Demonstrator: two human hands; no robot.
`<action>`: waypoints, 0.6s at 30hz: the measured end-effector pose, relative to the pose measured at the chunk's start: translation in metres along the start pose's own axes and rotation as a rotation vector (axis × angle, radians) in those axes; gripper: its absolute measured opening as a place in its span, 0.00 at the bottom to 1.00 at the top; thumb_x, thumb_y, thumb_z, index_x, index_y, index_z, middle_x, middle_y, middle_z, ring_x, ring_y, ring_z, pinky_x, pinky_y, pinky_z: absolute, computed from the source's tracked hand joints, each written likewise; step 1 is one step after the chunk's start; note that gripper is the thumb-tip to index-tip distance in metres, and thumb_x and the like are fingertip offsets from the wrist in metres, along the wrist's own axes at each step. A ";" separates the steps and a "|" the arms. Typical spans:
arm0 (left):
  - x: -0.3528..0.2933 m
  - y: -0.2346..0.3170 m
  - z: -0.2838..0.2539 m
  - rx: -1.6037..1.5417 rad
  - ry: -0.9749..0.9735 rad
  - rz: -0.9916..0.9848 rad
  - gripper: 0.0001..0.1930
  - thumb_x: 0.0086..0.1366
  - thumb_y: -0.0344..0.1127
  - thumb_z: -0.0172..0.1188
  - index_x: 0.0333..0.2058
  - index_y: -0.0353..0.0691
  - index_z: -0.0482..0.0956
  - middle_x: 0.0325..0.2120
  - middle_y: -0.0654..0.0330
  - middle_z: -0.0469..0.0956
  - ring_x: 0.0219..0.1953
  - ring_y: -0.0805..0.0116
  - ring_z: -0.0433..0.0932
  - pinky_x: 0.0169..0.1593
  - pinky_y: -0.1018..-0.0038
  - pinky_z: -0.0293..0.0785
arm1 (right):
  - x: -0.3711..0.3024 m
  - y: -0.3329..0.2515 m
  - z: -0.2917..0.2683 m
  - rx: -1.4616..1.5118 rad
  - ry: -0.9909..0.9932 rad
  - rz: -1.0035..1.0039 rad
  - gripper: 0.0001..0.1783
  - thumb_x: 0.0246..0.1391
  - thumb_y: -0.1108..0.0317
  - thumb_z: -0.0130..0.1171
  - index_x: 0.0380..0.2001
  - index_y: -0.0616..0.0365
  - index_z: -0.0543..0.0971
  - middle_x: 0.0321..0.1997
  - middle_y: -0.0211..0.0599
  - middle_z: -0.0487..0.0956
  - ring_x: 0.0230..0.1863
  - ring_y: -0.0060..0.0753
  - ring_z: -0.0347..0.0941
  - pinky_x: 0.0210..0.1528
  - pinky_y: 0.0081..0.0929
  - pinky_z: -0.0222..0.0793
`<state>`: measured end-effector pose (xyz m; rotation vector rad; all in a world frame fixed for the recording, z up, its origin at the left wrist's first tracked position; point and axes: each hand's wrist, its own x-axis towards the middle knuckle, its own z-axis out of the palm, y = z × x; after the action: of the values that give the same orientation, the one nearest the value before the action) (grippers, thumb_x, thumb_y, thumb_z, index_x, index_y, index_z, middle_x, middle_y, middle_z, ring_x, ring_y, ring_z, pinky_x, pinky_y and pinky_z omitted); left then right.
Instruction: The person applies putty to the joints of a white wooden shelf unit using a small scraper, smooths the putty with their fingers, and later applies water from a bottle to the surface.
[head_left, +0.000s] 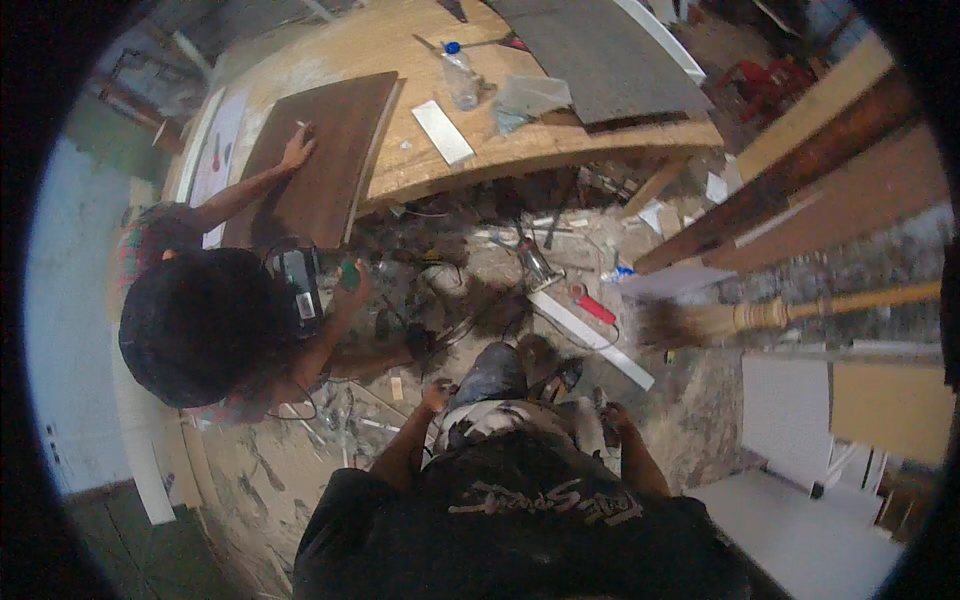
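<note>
My left hand (438,396) hangs low beside my left thigh, close to my pale, stained trousers (490,418). It is small and dim, and its finger pose is not clear. On the other side, my right hand (617,413) is near my right leg with its fingers curled. A small pale thing shows at those fingertips, too small to name. Both hands are well away from the workbench (440,175). On the floor ahead lie a long white strip (595,342) and a red-handled tool (593,304).
At the left, a co-worker in a dark cap (205,325) leans by a brown board (325,150) on the bench. A bottle (460,82), a white piece (442,132) and a grey panel (610,60) lie there too. A broom (700,322) and white panels (785,405) are at right.
</note>
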<state>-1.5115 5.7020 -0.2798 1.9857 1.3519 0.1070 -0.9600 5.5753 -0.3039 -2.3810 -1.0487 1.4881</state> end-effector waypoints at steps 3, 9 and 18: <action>0.113 0.122 -0.025 -0.273 0.002 -0.344 0.19 0.68 0.45 0.58 0.47 0.32 0.75 0.41 0.43 0.79 0.44 0.45 0.78 0.49 0.56 0.73 | 0.016 0.019 -0.082 -0.022 0.082 0.033 0.21 0.52 0.60 0.63 0.49 0.54 0.79 0.38 0.45 0.82 0.36 0.37 0.78 0.40 0.38 0.75; 0.354 0.264 -0.242 -0.281 0.985 0.029 0.38 0.59 0.40 0.68 0.62 0.28 0.61 0.58 0.38 0.68 0.61 0.43 0.67 0.65 0.57 0.62 | 0.017 -0.037 -0.140 0.091 0.128 -0.045 0.21 0.54 0.60 0.61 0.51 0.54 0.79 0.41 0.46 0.82 0.40 0.39 0.77 0.44 0.40 0.74; 0.588 0.251 -0.456 0.077 1.357 -0.194 0.56 0.44 0.50 0.78 0.63 0.25 0.55 0.63 0.34 0.57 0.67 0.42 0.55 0.70 0.57 0.52 | -0.017 -0.066 -0.093 0.148 0.053 0.027 0.21 0.56 0.61 0.59 0.53 0.54 0.78 0.45 0.47 0.81 0.45 0.42 0.76 0.49 0.42 0.71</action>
<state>-1.2549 6.3801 0.0225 1.7664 2.3143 1.5304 -0.9188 5.6355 -0.2142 -2.3271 -0.8657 1.4488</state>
